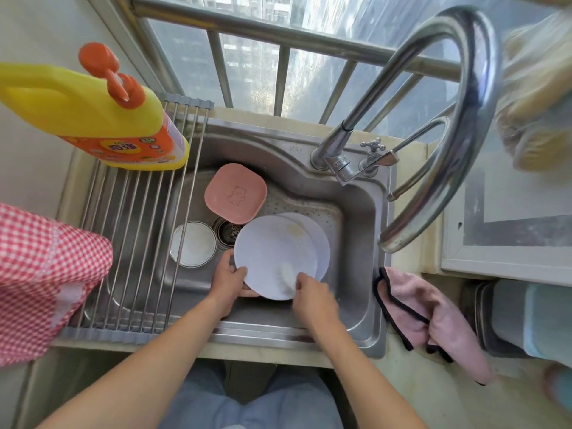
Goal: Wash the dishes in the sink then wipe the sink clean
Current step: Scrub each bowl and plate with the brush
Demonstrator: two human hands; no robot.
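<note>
In the steel sink (356,212), my left hand (229,281) grips the left edge of a round pale lavender plate (272,252), thumb on top. My right hand (312,297) presses something white and blurred, a sponge or cloth (286,275), against the plate's lower right; what exactly it holds is unclear. A second lavender plate (320,243) lies partly under the first. A pink square dish (236,196) with a bear outline leans at the back. A small white bowl (193,247) sits left of the drain (227,232).
A roll-up wire drying rack (136,218) spans the sink's left part. A yellow detergent bottle (89,109) stands on it. A red checked cloth (40,274) hangs at left. The curved faucet (458,125) arches over the right side. A pink towel (433,323) lies on the counter.
</note>
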